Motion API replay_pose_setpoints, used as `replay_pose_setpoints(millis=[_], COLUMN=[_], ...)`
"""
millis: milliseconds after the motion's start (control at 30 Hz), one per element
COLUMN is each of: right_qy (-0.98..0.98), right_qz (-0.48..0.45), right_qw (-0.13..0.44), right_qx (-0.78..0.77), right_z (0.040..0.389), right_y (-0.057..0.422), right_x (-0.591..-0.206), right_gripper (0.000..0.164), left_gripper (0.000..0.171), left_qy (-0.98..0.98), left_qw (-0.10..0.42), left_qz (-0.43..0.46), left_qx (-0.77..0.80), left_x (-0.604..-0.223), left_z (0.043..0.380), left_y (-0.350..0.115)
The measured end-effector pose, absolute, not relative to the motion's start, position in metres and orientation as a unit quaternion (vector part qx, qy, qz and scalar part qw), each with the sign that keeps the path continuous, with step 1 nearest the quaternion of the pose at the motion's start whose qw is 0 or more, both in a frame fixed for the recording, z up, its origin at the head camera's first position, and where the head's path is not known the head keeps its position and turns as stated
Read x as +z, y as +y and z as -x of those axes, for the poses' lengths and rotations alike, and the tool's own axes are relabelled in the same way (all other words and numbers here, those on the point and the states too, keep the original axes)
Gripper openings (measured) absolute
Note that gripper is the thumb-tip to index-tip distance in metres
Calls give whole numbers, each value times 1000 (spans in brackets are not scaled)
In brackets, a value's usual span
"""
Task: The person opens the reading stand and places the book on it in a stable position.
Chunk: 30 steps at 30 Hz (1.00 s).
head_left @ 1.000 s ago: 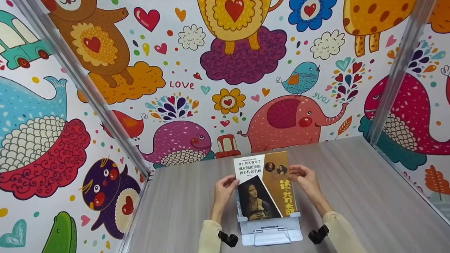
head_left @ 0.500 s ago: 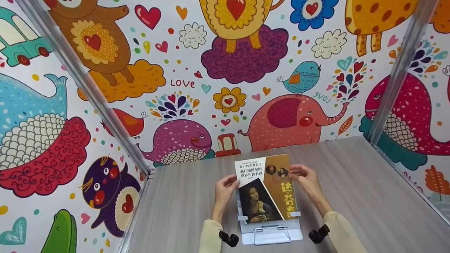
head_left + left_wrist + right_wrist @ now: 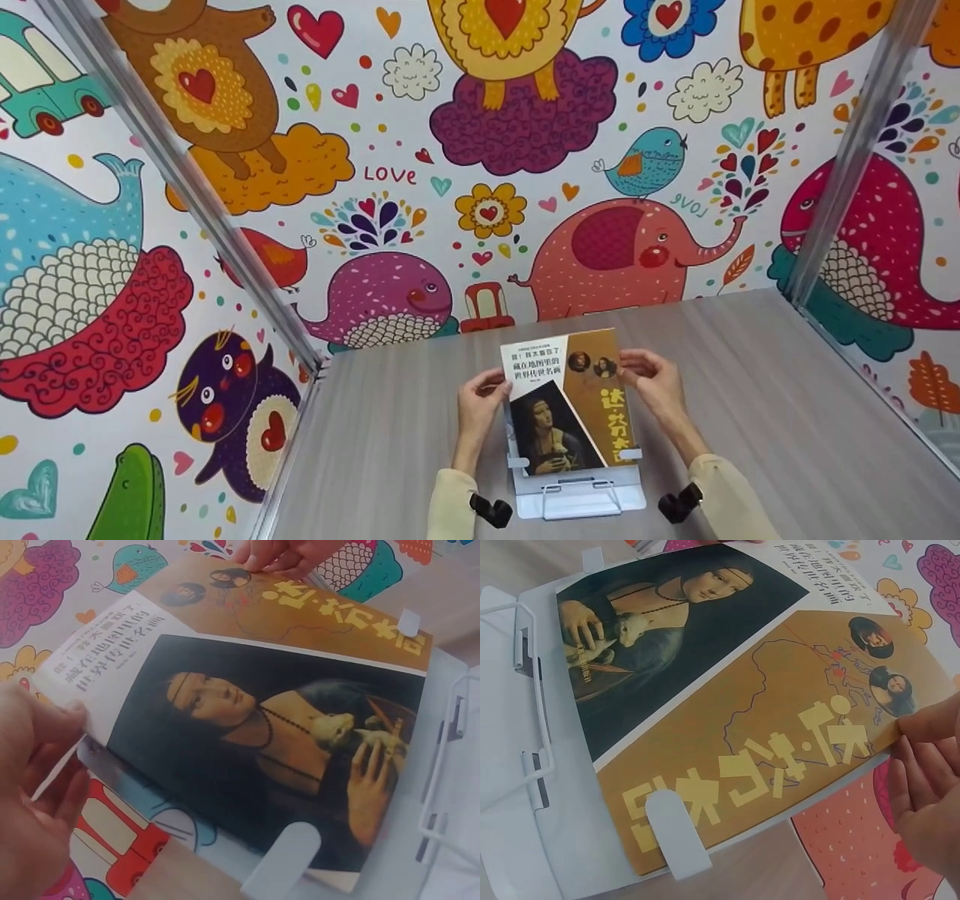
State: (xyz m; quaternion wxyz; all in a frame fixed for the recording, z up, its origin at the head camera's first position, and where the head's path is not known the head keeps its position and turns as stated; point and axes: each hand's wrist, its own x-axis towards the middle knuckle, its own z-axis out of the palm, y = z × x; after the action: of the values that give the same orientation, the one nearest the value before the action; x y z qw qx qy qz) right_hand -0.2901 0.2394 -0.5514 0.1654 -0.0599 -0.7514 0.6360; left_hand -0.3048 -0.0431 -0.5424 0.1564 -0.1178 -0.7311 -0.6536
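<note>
A book with a painted portrait on a dark panel and an orange strip with yellow lettering leans on a white book stand. Two page clips hook over its lower part; one clip shows large in the left wrist view, another clip in the right wrist view. My left hand pinches the book's left edge, thumb on the cover and fingers behind. On the opposite side my right hand holds the right edge between thumb and fingers. The stand's back panel is mostly hidden by the book.
A wire bracket projects at the front of the stand. Everything stands on a grey wood-grain table. Behind and at the sides rise walls with cartoon animal prints, framed by metal posts.
The book has slid down a little on the stand, its lower edge now deeper behind the clips. Both hands stay at its sides. The head view has shifted slightly.
</note>
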Motion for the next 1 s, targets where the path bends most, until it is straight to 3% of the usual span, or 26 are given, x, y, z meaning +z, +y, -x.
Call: replay_pose_setpoints(millis=[233, 1000], right_qy=[-756, -790], right_qz=[53, 61], right_qw=[175, 161], right_qx=[628, 589], right_z=[287, 276], right_y=[242, 245], right_x=[-553, -570], right_gripper=[24, 21], left_gripper=[18, 20], left_qy=[-754, -764], left_qw=[190, 123], left_qz=[128, 102], left_qx=[-616, -625], left_x=[-535, -548], left_z=[299, 288], left_y=[-43, -48])
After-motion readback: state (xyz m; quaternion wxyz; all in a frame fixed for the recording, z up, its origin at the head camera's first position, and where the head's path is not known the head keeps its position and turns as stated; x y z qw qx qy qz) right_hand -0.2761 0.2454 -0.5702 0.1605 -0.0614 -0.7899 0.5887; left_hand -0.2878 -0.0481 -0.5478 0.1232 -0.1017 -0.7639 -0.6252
